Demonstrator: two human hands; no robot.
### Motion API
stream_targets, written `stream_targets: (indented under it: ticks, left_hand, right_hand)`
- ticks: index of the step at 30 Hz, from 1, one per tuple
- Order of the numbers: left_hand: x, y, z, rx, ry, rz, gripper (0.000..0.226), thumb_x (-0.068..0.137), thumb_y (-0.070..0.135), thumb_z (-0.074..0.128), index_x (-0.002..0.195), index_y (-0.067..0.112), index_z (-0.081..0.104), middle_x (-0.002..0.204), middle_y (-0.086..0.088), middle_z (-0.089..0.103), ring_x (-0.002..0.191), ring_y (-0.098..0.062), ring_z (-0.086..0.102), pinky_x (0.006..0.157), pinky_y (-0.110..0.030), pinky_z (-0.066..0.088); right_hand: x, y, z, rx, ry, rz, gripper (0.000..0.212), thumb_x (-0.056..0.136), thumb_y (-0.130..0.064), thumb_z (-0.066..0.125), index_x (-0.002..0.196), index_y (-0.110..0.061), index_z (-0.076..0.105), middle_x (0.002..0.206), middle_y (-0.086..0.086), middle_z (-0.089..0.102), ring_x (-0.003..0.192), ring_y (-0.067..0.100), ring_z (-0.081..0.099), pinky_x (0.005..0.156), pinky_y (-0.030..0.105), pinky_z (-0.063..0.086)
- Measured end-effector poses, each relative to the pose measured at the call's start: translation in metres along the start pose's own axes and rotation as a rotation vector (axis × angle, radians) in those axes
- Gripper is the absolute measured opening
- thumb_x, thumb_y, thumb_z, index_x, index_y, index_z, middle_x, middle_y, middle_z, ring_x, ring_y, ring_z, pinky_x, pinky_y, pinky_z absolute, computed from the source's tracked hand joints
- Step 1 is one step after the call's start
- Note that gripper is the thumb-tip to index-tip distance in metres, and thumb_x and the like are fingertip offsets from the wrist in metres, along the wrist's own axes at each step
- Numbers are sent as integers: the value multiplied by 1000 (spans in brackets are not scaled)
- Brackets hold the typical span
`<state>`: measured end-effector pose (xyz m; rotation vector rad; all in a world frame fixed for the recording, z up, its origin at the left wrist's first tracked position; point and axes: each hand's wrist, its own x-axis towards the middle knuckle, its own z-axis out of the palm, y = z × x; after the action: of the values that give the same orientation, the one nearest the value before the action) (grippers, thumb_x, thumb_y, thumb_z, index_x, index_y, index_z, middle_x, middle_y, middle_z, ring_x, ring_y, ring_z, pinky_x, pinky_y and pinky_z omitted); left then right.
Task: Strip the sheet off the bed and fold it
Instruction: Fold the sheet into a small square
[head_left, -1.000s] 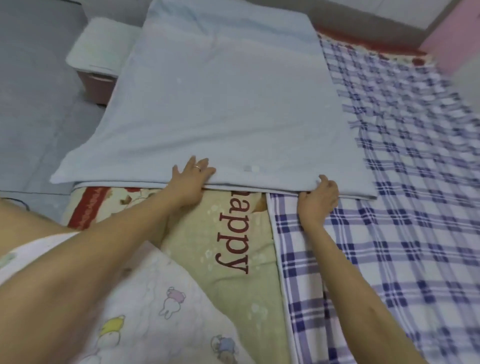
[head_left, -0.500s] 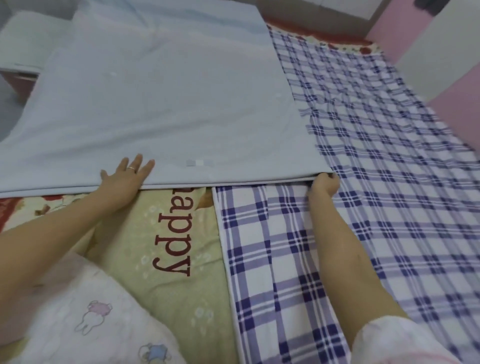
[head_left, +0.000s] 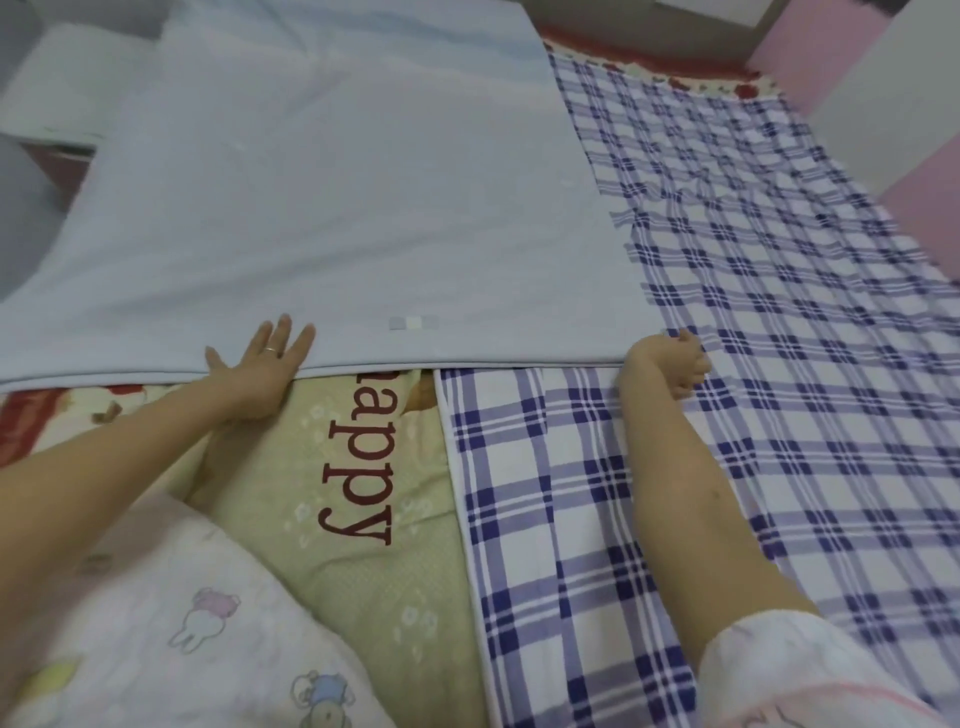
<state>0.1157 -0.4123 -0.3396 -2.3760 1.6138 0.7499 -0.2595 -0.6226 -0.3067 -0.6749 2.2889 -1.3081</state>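
Pale-blue sheet (head_left: 337, 208) lies flat across the bed (head_left: 779, 389), its left side cut off by the frame.
Left hand (head_left: 260, 364) flat, fingers spread, pressing the near edge. Right hand (head_left: 670, 361) curled round the near-right corner, grip point mostly hidden.

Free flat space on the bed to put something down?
Free: the plaid sheet right of the blue sheet, out to the pink wall. Crowded: blue sheet's near edge, left hand flat, right hand pinching its corner.
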Motion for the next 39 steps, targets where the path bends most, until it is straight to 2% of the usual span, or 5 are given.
stream_targets:
  ticks: [6, 10, 18, 24, 39]
  left_hand:
    - [4, 30, -21, -64, 273, 135, 45, 101, 29, 28, 145, 26, 29, 159, -1, 3, 146, -20, -7, 108, -65, -4]
    - [15, 7, -18, 45, 196, 43, 59, 98, 51, 21, 150, 35, -2, 157, 4, -17, 144, -24, -18, 106, -68, -5]
    - [-33, -90, -37, -168, -535, 83, 69, 97, 49, 36, 149, 33, -8, 153, 8, -23, 143, -20, -20, 116, -39, -4]
    - [-11, -165, -50, -490, 386, -200, 37, 92, 19, 54, 128, 11, 52, 137, -15, 46, 126, -32, 41, 101, -36, 32]
    - [43, -287, -49, -1247, 198, -521, 73, 70, 46, 74, 127, 6, 51, 123, -9, 58, 105, -28, 59, 92, -39, 48]
  right_hand:
    - [-149, -1, 63, -303, -671, -1056, 44, 89, -3, 44, 132, -10, 52, 144, 11, 43, 136, 26, 34, 113, 37, 24]
    - [-236, 13, 78, -627, -1012, -1600, 48, 101, -38, 32, 147, -28, 27, 157, -2, 19, 146, 23, 10, 115, 51, 4]
    - [-215, 13, 84, -1297, -1152, -1055, 95, 79, -82, 28, 147, -34, -18, 153, -6, -29, 142, 32, -21, 103, 72, -5]
    - [-308, 7, 109, -920, -1316, -1385, 80, 90, -67, 27, 150, -28, -8, 157, -4, -19, 143, 26, -20, 111, 59, -13]
    - [-446, 14, 194, -379, -1071, -1368, 48, 95, -22, 40, 143, -19, 36, 153, 1, 29, 143, 21, 21, 118, 42, 6]
